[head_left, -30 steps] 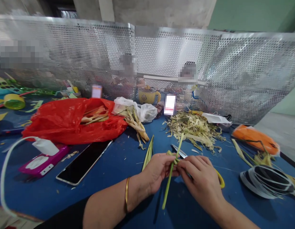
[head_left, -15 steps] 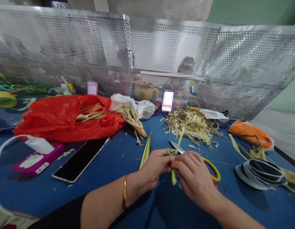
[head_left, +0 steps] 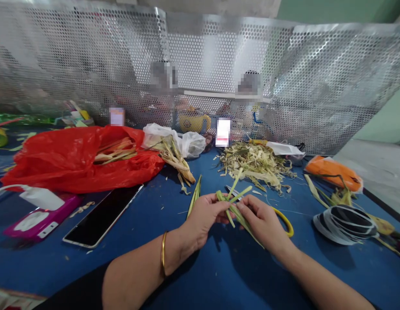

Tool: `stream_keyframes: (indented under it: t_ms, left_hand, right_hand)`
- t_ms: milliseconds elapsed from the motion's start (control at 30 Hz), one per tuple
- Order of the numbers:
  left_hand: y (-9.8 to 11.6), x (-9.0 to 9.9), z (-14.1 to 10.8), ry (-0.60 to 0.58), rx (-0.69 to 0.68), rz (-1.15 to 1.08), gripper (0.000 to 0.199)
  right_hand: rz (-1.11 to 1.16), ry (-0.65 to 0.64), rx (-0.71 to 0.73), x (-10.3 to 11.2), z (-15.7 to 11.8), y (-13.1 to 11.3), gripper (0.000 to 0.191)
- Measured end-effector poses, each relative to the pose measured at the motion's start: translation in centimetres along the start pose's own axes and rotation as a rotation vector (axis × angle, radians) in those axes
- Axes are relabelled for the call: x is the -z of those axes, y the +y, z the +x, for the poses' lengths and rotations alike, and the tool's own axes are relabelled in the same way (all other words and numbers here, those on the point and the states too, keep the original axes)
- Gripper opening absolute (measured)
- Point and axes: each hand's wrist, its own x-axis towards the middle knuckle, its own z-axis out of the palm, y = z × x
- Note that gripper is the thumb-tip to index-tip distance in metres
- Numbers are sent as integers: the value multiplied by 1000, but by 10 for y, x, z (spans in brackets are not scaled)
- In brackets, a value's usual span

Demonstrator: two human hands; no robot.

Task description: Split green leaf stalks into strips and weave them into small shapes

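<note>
Pinching green leaf strips (head_left: 230, 199) above the blue worktop (head_left: 200, 280), I grip their folded part (head_left: 222, 196) in my left hand (head_left: 206, 212) and one long strip (head_left: 248, 227) in my right hand (head_left: 261, 218), which partly hides yellow-handled scissors (head_left: 289, 224); a heap of pale shreds (head_left: 254, 164) lies farther back.

There's 1 bare left hand (head_left: 204, 216), 1 bare right hand (head_left: 264, 218), 1 knotted green leaf-strip piece (head_left: 222, 197), 1 pair of yellow-handled metal scissors (head_left: 288, 222), 1 flat black-screened phone (head_left: 103, 218), 1 purple power strip (head_left: 38, 227), 1 red plastic bag (head_left: 60, 157), 1 heap of pale shredded plant strips (head_left: 256, 164), 1 yellow mug (head_left: 191, 123), 1 orange packet (head_left: 333, 172).
</note>
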Motion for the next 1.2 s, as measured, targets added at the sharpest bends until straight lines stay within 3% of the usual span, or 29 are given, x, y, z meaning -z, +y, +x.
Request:
stream_keyframes:
  t_ms: [100,267,367,433,533,633,700,933,1200]
  left_hand:
    - [1,3,4,65,-18,2,14]
    - [2,7,8,136,-45,85,10]
    - [2,7,8,133,-81,135,11]
    - [1,5,6,119,-89,142,13]
    - [2,0,2,88,-58,166,14]
    - [3,-4,-3,27,-62,225,14]
    - [4,-6,-5,-17,-84,270,13]
    - [3,-3,-3,-105,-83,355,17]
    - [-6,-8,-5,-36,2,248,19]
  right_hand:
    - [-115,-22,131,3,-4,-5,15]
    - [-182,-187,423,7,-4,-9,27]
    - [-204,-237,495,7,-4,-8,27]
    - [-277,-194,552,7,-5,-8,25]
    - [-406,-31,627,9,-7,-10,21]
    - [-481,160,605,11,-6,-11,15]
    - [-493,202,561,12,-4,-11,17]
    - [-651,91,153,11,2,-6,25]
    - [-604,99,112,6,1,-5,22]
